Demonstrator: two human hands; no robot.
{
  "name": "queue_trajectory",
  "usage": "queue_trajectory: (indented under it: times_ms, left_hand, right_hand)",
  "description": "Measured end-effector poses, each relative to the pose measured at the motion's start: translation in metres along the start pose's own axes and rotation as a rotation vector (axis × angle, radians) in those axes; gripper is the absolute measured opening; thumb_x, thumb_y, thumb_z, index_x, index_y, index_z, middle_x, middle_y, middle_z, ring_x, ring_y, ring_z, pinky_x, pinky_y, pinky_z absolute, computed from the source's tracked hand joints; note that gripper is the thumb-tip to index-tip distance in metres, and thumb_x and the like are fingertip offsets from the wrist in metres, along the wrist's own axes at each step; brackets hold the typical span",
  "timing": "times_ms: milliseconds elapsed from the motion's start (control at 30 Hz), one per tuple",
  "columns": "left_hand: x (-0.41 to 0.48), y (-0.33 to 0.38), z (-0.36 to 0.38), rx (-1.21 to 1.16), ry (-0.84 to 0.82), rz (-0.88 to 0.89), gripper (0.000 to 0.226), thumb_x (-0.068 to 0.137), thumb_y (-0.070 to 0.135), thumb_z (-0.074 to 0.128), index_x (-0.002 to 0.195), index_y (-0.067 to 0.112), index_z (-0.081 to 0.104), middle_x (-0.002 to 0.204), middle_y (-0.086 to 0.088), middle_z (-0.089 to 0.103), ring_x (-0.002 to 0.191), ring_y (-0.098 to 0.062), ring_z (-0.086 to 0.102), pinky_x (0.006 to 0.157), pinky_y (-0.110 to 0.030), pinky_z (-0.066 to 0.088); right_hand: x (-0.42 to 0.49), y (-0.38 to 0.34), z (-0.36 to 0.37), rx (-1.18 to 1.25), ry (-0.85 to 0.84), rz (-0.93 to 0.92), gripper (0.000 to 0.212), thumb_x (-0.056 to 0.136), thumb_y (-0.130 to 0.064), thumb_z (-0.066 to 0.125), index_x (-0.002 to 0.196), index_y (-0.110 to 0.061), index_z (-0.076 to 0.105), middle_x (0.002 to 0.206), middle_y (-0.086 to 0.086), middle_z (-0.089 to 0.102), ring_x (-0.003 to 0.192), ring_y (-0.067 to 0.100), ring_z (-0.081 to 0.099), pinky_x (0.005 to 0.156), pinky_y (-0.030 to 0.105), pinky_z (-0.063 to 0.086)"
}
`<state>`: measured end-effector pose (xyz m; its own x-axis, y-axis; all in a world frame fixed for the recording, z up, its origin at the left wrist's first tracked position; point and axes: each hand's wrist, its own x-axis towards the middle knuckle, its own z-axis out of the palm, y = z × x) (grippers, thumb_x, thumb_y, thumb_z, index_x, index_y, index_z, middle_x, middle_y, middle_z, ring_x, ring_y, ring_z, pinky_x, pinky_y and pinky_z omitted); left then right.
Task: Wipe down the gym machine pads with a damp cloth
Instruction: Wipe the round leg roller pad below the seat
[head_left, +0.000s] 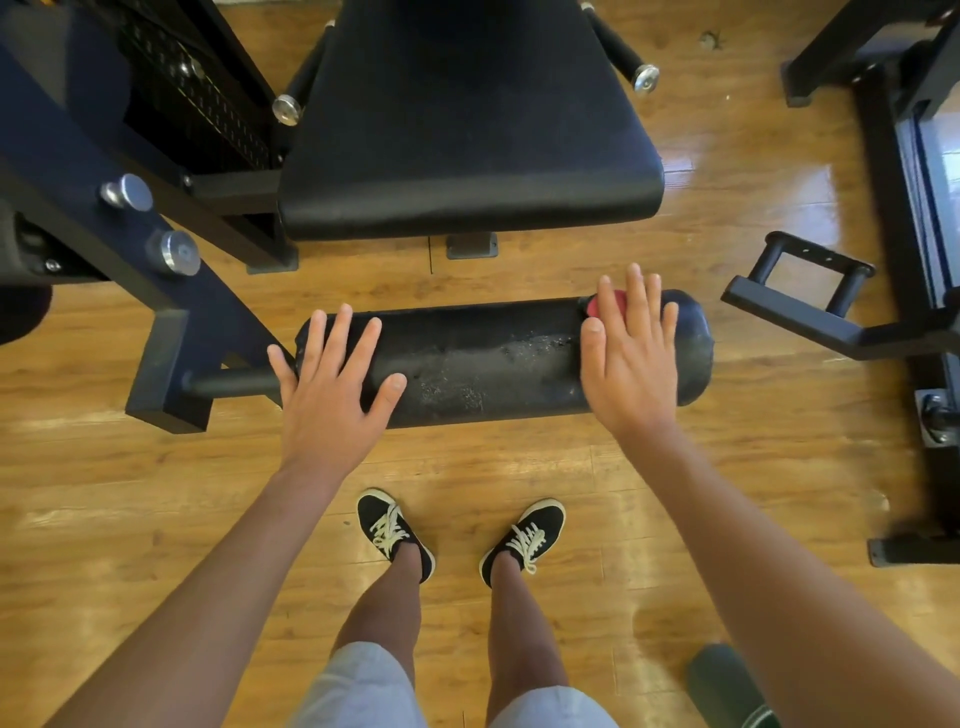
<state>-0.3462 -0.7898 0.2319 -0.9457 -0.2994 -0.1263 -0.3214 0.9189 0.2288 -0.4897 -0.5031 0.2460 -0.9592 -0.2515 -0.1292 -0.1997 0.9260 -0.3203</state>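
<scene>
Head view: the red cloth (605, 304) is lying on the right end of the black roller pad (483, 364), mostly covered by the right hand (631, 364). Only a small folded red edge is showing past the index finger side. The right fingers (636, 296) are lying straight and slightly spread, pressing flat on the cloth and the roller, not curled around either. The left hand (332, 387) is resting on the left end of the same roller, well apart from the cloth. Its fingers (340, 332) are lying extended and splayed over the top, thumb out along the near side, grasping nothing. The roller is a horizontal cylinder with a rounded right cap, covered in matte black vinyl. A speckled, glistening patch (467, 371) is showing along its middle between the two hands. A dark metal rod is joining its left end to the dark blue steel frame (171, 317). Beyond the roller the seat pad (467, 130) is sitting flat: black, finely textured, with a rounded front edge. Foam-sleeved handles with chrome end caps (645, 79) are flanking it. The floor (519, 462) is glossy wood-grain plank. The person is standing on it in black lace-up shoes (392, 530) and light grey shorts (363, 686).
</scene>
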Motion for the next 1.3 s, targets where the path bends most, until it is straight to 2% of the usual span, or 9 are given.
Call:
queue_trajectory:
  times_ms: [100,267,400,567,767,933,1100,1233,1300]
  left_hand:
    - [0.000,0.000,-0.002,0.011,-0.027,0.013,0.073,0.101,0.068,0.028,0.162,0.027,0.025,0.172,-0.002,0.009,0.159,-0.023,-0.005,0.120,-0.067,-0.003]
    - [0.001,0.003,-0.005,0.003,-0.028,-0.027,0.080,0.097,0.075,0.030,0.162,0.029,0.025,0.172,-0.002,0.008,0.158,-0.023,-0.008,0.120,-0.066,-0.008]
    - [0.002,0.001,-0.003,0.005,-0.027,-0.010,0.081,0.096,0.078,0.028,0.162,0.030,0.023,0.172,-0.002,0.007,0.158,-0.023,-0.009,0.120,-0.065,-0.008]
    - [0.001,-0.001,-0.002,-0.004,-0.049,-0.021,0.090,0.090,0.085,0.030,0.162,0.032,0.019,0.173,-0.001,0.003,0.157,-0.020,-0.014,0.120,-0.062,-0.012]
    - [0.001,0.001,0.000,-0.014,-0.028,-0.019,0.092,0.089,0.087,0.029,0.162,0.032,0.020,0.172,-0.001,0.005,0.158,-0.020,-0.013,0.120,-0.066,-0.009]
    - [0.002,-0.001,0.000,-0.005,-0.022,-0.020,0.092,0.089,0.087,0.028,0.162,0.032,0.020,0.172,-0.001,0.006,0.158,-0.020,-0.014,0.120,-0.065,-0.010]
    - [0.002,0.000,-0.001,-0.011,-0.021,-0.017,0.092,0.089,0.087,0.031,0.162,0.031,0.022,0.172,-0.002,0.007,0.158,-0.020,-0.012,0.120,-0.065,-0.009]
    - [0.001,0.001,-0.001,-0.019,-0.016,-0.029,0.093,0.088,0.087,0.029,0.162,0.031,0.024,0.172,-0.002,0.009,0.158,-0.020,-0.011,0.121,-0.066,-0.008]
    - [0.001,0.002,-0.001,-0.021,-0.016,-0.029,0.094,0.087,0.088,0.028,0.162,0.030,0.024,0.172,-0.002,0.009,0.158,-0.021,-0.011,0.121,-0.067,-0.006]
  right_hand:
    - [-0.001,0.013,-0.005,-0.013,-0.024,-0.020,0.059,0.110,-0.042,0.009,0.164,-0.020,0.020,0.173,0.004,0.001,0.158,0.021,-0.010,0.128,0.041,-0.009]
    - [-0.003,-0.032,0.004,0.072,0.032,0.175,0.061,0.109,-0.042,0.012,0.162,-0.016,0.027,0.172,0.007,0.005,0.158,0.028,-0.009,0.128,0.047,-0.006]
    - [-0.010,-0.063,0.016,0.035,0.009,0.077,0.059,0.109,-0.042,0.015,0.161,-0.016,0.030,0.172,0.007,0.009,0.159,0.028,-0.005,0.126,0.042,-0.009]
    - [-0.008,-0.039,0.004,-0.082,-0.066,-0.066,0.058,0.110,-0.040,0.015,0.163,-0.019,0.024,0.172,0.008,0.009,0.159,0.025,-0.001,0.128,0.044,-0.006]
    - [-0.009,-0.058,0.009,-0.026,-0.021,0.100,0.059,0.109,-0.042,0.017,0.161,-0.016,0.028,0.172,0.009,0.006,0.158,0.029,-0.006,0.127,0.045,-0.006]
    - [-0.016,-0.092,0.026,0.023,-0.045,0.003,0.061,0.108,-0.044,0.016,0.161,-0.016,0.028,0.172,0.007,0.007,0.159,0.027,-0.007,0.126,0.042,-0.010]
    - [-0.016,-0.078,0.020,-0.039,-0.060,-0.096,0.062,0.108,-0.044,0.013,0.163,-0.017,0.024,0.172,0.008,0.008,0.159,0.024,-0.005,0.126,0.038,-0.011]
    - [-0.019,-0.099,0.024,0.014,-0.041,0.002,0.063,0.107,-0.044,0.015,0.161,-0.013,0.028,0.172,0.011,0.008,0.158,0.029,-0.006,0.126,0.041,-0.010]
    - [-0.023,-0.116,0.030,0.040,-0.045,-0.017,0.064,0.107,-0.043,0.015,0.161,-0.012,0.029,0.171,0.011,0.009,0.158,0.030,-0.005,0.127,0.043,-0.008]
